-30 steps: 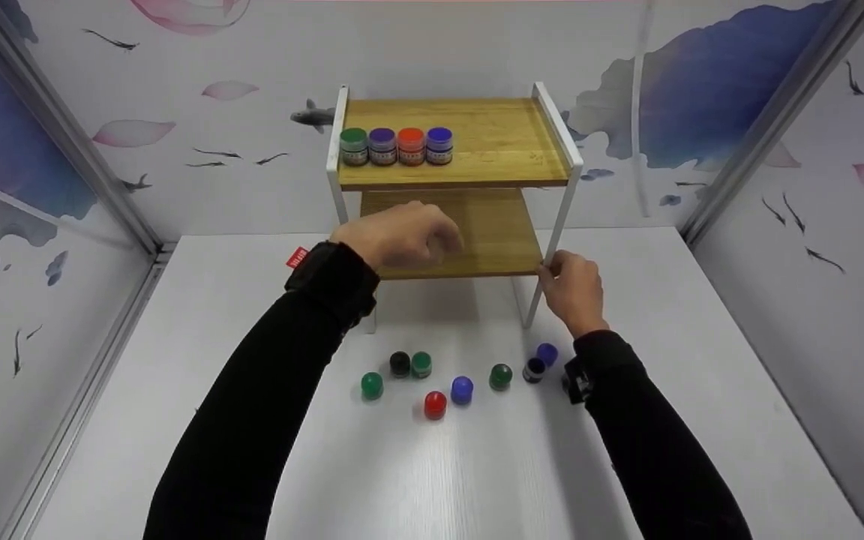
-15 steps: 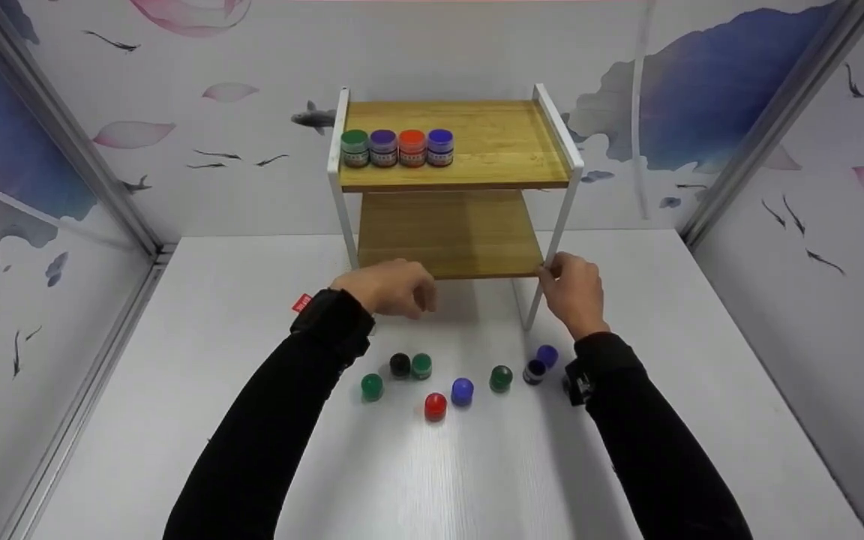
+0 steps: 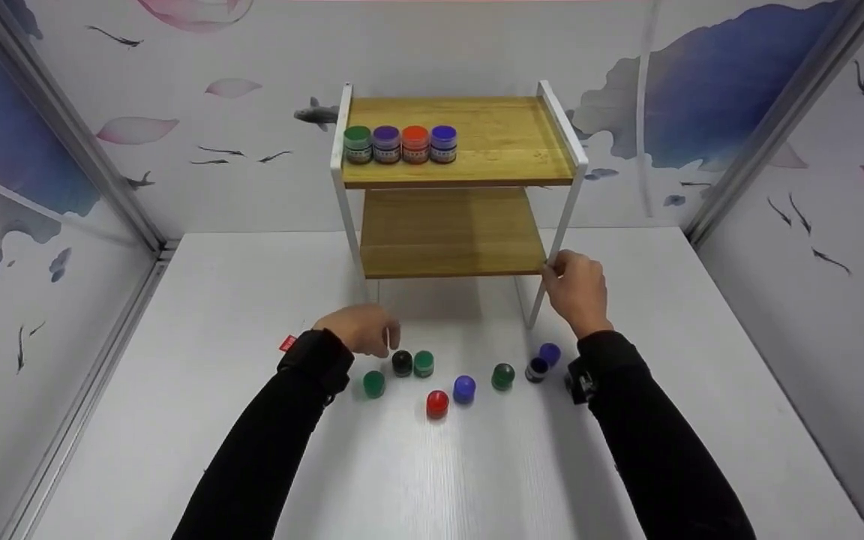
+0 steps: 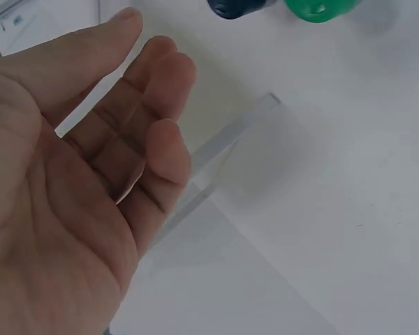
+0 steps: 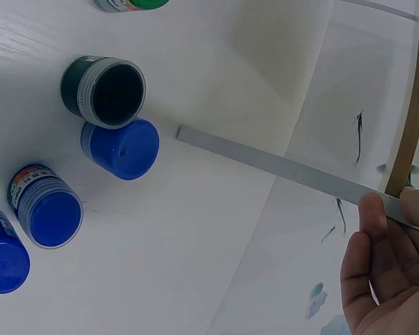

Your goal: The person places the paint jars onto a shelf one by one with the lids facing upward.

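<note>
My left hand (image 3: 359, 328) hovers just behind a black-lidded jar (image 3: 402, 363), beside a green-lidded jar (image 3: 424, 364). In the left wrist view that hand (image 4: 91, 167) has loosely bent fingers and holds nothing; a dark jar (image 4: 239, 5) lies beyond it. My right hand (image 3: 578, 291) pinches the shelf's white right front leg (image 3: 563, 217) at the lower board's corner. The right wrist view shows this hand (image 5: 391, 265) with thumb and forefinger on the leg (image 5: 279, 166). Four jars stand in a row on the upper board (image 3: 507, 142), from a green one (image 3: 358, 145) to a blue one (image 3: 443, 144).
On the white table (image 3: 432, 480) stand a green jar (image 3: 373, 384), a red jar (image 3: 437, 404), a blue jar (image 3: 464, 389), a dark green jar (image 3: 503, 376), a dark jar (image 3: 537, 369) and a blue one (image 3: 550, 354). The lower board (image 3: 447, 232) carries nothing. Patterned walls enclose the table.
My left hand has come down and toward me, from in front of the lower board to the table jars on the left. My right hand keeps its grip on the leg.
</note>
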{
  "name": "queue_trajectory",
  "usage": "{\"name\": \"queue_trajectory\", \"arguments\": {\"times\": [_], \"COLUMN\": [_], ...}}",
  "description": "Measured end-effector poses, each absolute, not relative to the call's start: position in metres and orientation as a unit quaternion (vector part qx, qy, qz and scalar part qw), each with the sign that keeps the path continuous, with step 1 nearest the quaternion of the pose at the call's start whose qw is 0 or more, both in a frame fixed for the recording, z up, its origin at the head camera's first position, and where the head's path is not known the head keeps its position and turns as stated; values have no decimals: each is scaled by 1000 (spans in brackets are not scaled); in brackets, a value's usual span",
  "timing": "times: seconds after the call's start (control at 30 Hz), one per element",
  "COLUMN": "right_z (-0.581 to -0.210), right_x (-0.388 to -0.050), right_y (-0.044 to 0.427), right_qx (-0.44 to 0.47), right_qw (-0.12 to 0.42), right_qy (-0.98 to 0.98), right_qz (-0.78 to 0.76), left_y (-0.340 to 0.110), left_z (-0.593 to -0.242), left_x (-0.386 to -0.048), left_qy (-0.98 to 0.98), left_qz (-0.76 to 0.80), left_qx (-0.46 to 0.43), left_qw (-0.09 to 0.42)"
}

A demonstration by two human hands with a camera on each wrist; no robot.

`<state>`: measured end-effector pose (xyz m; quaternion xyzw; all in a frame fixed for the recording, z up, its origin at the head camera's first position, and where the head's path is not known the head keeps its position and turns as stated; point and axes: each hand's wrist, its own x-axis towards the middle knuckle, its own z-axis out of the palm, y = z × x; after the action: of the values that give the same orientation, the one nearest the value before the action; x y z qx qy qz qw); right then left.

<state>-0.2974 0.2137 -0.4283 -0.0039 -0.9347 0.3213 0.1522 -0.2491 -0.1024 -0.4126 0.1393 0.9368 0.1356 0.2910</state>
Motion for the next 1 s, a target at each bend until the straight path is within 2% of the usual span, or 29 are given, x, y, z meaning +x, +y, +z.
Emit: {"name": "queue_trajectory", "arguments": {"times": [0.47, 0.8, 1.0], "right_z": [-429, -429, -428], "right_x": [-297, -296, -297], "right_y": [214, 213, 213], "right_qx": [-12, -15, -13], "right_qw": [152, 145, 145], "right_qy": [-934, -935, -934], "right_qz": [323, 324, 325], "left_y": [-111, -113, -116], "left_z": [-462, -490, -496], "left_x": [-230, -225, -226], "left_qy": [949, 954, 953], "left_qz": [117, 135, 160], "left_qx": [93, 115, 109], "left_qw": [277, 240, 235]}}
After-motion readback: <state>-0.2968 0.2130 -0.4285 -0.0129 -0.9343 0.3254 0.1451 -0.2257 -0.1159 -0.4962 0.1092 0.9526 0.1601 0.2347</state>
